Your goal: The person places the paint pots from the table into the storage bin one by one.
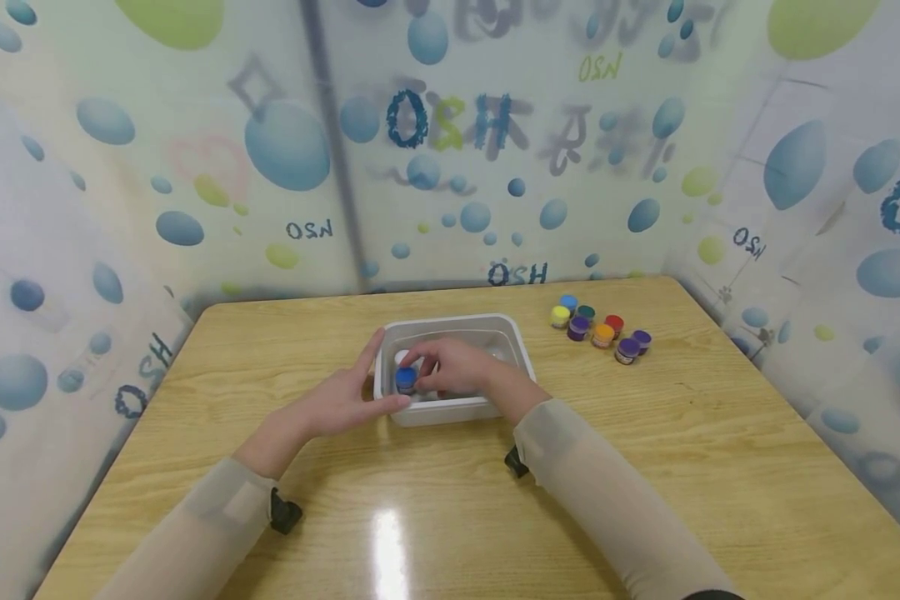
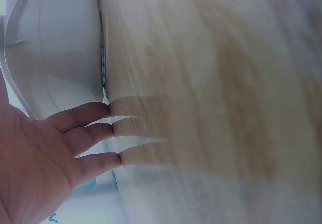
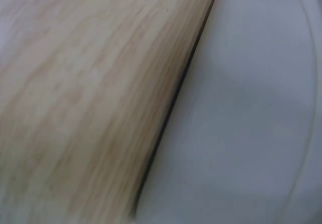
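A white plastic tub (image 1: pixel 457 410) stands on the wooden table. Inside its left end is a small paint jar with a blue lid (image 1: pixel 406 377), and a white-lidded jar (image 1: pixel 401 357) shows partly behind it. My right hand (image 1: pixel 453 367) reaches over the front rim into the tub, its thumb and index finger pinching the blue-lidded jar. Against the tub's left end rests my left hand (image 1: pixel 345 400), with the thumb along the front corner. In the left wrist view its fingers (image 2: pixel 85 136) extend straight beside the tub wall. The right wrist view catches only tub wall and table.
At the table's back right several small paint jars stand in a group, among them a yellow one (image 1: pixel 560 316), an orange one (image 1: pixel 603 335), a red one (image 1: pixel 613 326) and a purple one (image 1: pixel 627 350). A patterned curtain (image 1: pixel 435 208) surrounds the table's far side.
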